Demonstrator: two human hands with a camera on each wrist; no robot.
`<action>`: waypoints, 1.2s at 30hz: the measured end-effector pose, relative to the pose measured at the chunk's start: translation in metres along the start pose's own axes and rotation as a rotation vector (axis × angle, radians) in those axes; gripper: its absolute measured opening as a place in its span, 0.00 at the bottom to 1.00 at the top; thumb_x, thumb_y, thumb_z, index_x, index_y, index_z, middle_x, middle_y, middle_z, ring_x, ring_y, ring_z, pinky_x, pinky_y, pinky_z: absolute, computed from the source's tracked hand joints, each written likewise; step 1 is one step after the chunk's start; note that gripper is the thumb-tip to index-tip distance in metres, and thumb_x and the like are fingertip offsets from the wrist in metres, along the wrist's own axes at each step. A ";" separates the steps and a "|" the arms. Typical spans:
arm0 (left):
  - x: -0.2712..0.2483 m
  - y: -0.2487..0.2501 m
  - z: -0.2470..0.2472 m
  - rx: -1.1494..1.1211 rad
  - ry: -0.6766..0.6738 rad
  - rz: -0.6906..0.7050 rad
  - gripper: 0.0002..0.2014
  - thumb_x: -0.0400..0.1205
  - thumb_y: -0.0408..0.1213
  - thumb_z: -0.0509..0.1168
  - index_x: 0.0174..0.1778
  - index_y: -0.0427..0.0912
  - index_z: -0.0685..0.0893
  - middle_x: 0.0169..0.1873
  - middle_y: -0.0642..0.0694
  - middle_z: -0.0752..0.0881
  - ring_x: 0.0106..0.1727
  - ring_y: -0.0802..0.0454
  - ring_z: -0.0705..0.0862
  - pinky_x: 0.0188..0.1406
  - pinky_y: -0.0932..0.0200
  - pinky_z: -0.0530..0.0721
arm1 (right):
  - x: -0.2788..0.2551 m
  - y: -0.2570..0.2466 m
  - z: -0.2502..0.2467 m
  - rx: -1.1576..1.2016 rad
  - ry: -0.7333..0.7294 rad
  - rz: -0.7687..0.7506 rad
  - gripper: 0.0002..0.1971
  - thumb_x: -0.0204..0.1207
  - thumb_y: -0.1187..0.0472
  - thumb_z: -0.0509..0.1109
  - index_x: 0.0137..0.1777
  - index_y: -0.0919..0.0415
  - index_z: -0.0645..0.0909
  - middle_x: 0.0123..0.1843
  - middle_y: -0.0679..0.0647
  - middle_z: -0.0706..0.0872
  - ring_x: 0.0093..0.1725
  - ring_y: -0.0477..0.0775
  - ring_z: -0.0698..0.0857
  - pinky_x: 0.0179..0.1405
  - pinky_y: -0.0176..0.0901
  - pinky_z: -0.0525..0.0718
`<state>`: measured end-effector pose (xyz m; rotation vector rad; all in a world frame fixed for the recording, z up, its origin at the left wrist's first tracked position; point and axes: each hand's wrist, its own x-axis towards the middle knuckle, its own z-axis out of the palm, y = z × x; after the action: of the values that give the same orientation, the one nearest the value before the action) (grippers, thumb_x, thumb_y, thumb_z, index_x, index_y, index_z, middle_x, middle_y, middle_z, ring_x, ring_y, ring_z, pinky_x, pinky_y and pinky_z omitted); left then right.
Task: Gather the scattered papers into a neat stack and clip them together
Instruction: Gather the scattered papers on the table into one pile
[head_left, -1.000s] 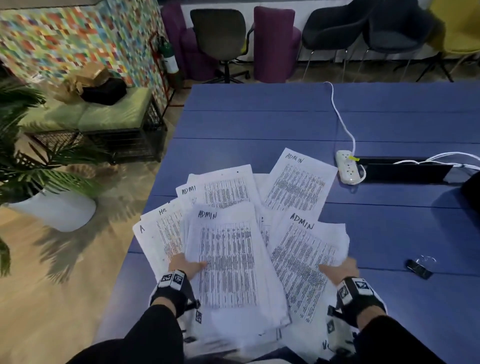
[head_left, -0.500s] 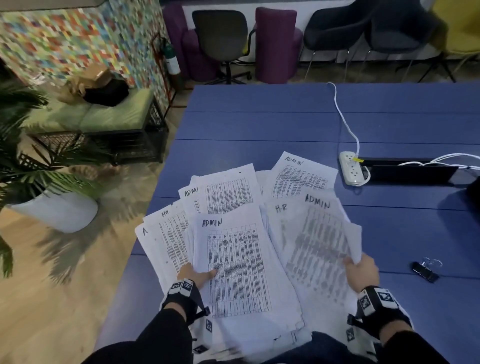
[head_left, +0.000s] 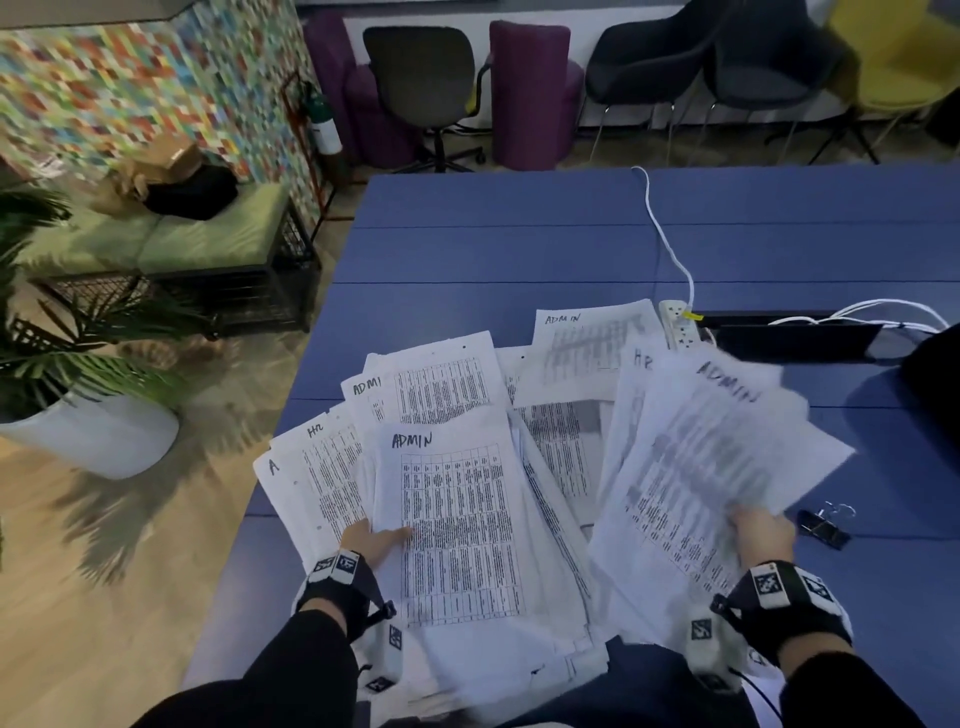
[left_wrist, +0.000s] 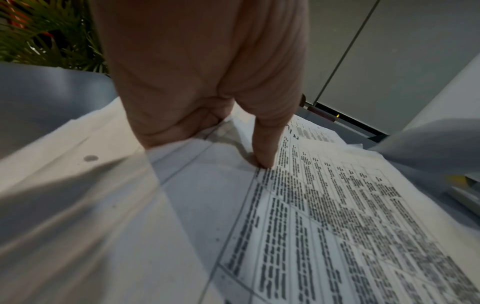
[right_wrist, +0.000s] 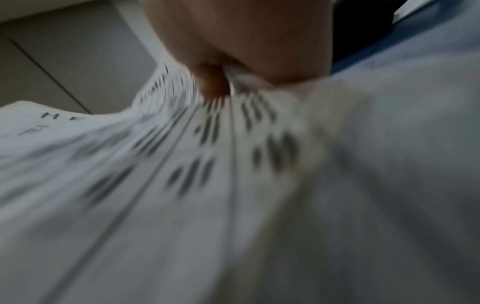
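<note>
Printed papers with tables, headed ADMIN and HR, lie fanned over the near part of the blue table. My left hand grips the left edge of the ADMIN sheaf, thumb on top; in the left wrist view the thumb presses on the sheet and the fingers go under it. My right hand pinches a bundle of sheets lifted off the table and blurred; the right wrist view shows that bundle pinched between thumb and fingers. A black binder clip lies just right of the right hand.
A white power strip with its cable lies behind the papers, beside a black cable slot. The table's left edge drops to a wood floor with a potted plant. Chairs stand beyond the far edge.
The right hand has lifted its bundle of sheets off the table and swung it up and to the right. The left hand has kept its hold on the ADMIN sheaf.
</note>
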<state>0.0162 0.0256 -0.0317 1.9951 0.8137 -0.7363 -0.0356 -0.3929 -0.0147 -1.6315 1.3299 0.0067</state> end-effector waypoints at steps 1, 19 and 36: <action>-0.001 0.001 0.002 -0.007 0.006 0.014 0.32 0.79 0.36 0.70 0.74 0.25 0.65 0.73 0.29 0.72 0.73 0.33 0.72 0.70 0.45 0.73 | 0.007 0.008 0.005 -0.172 -0.053 -0.016 0.15 0.85 0.62 0.56 0.63 0.67 0.79 0.64 0.62 0.84 0.66 0.60 0.82 0.55 0.37 0.76; 0.006 0.032 0.043 0.136 -0.038 0.119 0.29 0.71 0.33 0.76 0.67 0.30 0.75 0.64 0.35 0.82 0.63 0.37 0.81 0.65 0.51 0.80 | -0.040 0.014 0.114 -0.405 -0.568 -0.333 0.16 0.70 0.46 0.75 0.35 0.57 0.78 0.30 0.52 0.81 0.37 0.56 0.82 0.36 0.43 0.79; 0.069 0.025 0.029 0.109 -0.148 0.038 0.35 0.63 0.40 0.75 0.66 0.32 0.77 0.57 0.37 0.85 0.58 0.40 0.85 0.60 0.44 0.85 | -0.007 -0.121 0.224 -0.288 -0.799 -0.401 0.25 0.79 0.53 0.67 0.74 0.49 0.66 0.54 0.60 0.84 0.45 0.54 0.84 0.48 0.46 0.83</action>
<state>0.0716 0.0087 -0.0846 2.0186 0.6600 -0.9112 0.1724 -0.2492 -0.0443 -1.8243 0.3967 0.5707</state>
